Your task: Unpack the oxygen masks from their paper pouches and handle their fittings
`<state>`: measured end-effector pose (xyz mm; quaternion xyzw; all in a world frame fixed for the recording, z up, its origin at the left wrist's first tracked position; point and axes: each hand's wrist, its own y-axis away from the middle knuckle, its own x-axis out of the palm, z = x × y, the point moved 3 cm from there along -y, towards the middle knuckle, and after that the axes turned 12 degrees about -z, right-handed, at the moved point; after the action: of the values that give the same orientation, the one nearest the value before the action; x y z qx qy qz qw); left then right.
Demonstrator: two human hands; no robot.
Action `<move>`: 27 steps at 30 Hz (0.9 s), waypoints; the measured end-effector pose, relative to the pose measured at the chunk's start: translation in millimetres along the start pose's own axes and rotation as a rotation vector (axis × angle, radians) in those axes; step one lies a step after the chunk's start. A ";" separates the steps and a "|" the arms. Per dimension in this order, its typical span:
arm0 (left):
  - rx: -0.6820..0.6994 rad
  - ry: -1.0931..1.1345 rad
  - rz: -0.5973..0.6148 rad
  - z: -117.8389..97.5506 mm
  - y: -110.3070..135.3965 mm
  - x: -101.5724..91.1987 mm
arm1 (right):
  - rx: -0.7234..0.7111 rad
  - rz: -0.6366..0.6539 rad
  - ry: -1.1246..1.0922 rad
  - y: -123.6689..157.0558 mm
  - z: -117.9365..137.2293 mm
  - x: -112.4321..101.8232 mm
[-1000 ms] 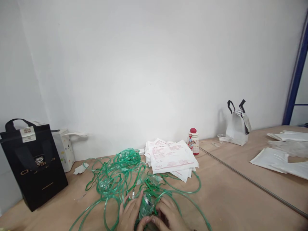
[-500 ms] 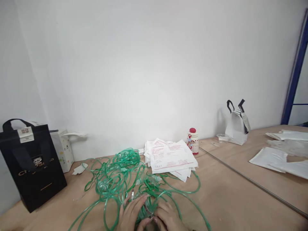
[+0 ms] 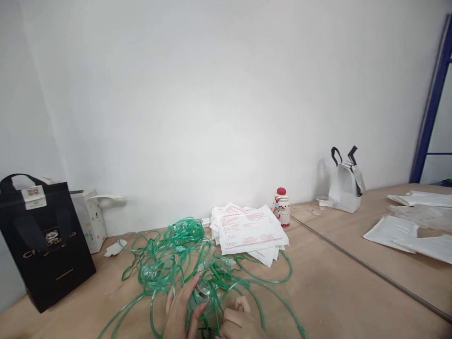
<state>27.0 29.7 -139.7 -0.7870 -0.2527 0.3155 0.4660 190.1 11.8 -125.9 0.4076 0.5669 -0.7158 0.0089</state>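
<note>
At the lower middle, my left hand (image 3: 181, 313) is closed around the left side of a clear green oxygen mask (image 3: 202, 294), thumb and fingers on either side of it. A metal nose strip shows on the mask. My right hand (image 3: 240, 322) is just to the right, its fingers curled in near the mask's lower edge; what they pinch is hidden. Thin green straps run between the two hands. Behind them lies a tangle of green tubing (image 3: 160, 278) with more clear masks (image 3: 150, 270) in it.
Printed white paper pouches (image 3: 247, 228) are stacked behind the tubing, beside a red-capped bottle (image 3: 281, 207). On the left stand a black bag (image 3: 52, 263) and a white box (image 3: 92, 221). A white bag (image 3: 344, 188) and white packets (image 3: 395, 233) lie rightward, past a table seam (image 3: 353, 256).
My left hand and the mask have shifted slightly left. My right hand has drawn away from the mask's side and its fingers have curled in. The view has turned slightly right.
</note>
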 end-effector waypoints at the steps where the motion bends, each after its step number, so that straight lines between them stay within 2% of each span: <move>1: -0.035 -0.003 0.010 0.8 -1.0 -0.9 | 0.032 0.042 -0.044 1.4 -1.2 1.1; 5: -0.127 -0.021 0.037 4.9 -8.2 -5.8 | 0.193 0.144 -0.182 10.2 -5.3 8.8; 8: -0.045 -0.030 0.058 6.7 -16.3 -9.4 | 0.343 0.094 -0.178 15.0 -9.0 11.9; 10: 0.023 -0.050 0.075 7.7 -19.5 -10.5 | 0.342 0.088 -0.185 13.8 -8.6 8.9; 13: 0.132 -0.077 0.129 7.2 -17.5 -8.5 | 0.258 0.104 -0.144 4.8 -4.9 -5.7; 18: 0.403 -0.025 0.224 0.0 -5.0 -2.6 | 0.413 0.143 -0.071 -9.3 -2.3 -28.5; 23: 0.442 -0.031 0.216 0.5 -3.5 -1.6 | 0.447 0.141 -0.097 -9.2 -0.7 -27.9; 27: 0.427 -0.034 0.232 4.1 -1.6 -0.2 | 0.488 0.065 -0.179 -6.6 -2.7 -23.1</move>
<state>23.7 32.6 -139.7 -0.6890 -0.0957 0.4265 0.5781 203.9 6.0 -106.9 0.3507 0.3610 -0.8639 -0.0166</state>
